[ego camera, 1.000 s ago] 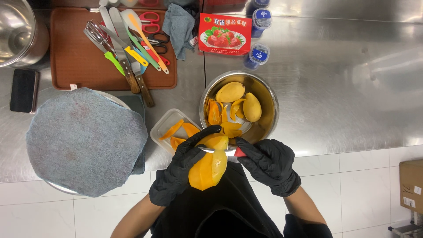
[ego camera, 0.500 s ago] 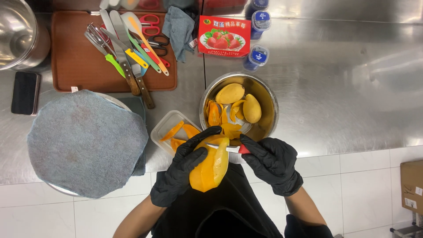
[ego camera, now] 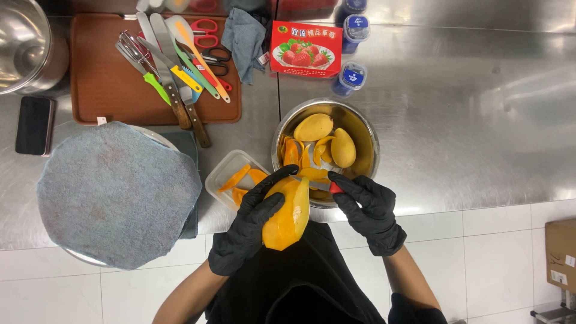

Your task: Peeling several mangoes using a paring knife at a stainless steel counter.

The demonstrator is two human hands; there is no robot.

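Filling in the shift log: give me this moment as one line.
left hand: holds peeled mango | right hand: holds knife, blade at mango top | steel bowl: two whole mangoes, peels

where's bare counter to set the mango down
Free: the steel counter right of the metal bowl. Crowded: the brown tray full of utensils, the grey cloth at left, and the plastic tub beside the bowl.

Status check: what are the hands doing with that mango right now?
Left hand grips peeled mango. Right hand holds small knife, blade at mango's top. Steel bowl close behind; nothing blocking.
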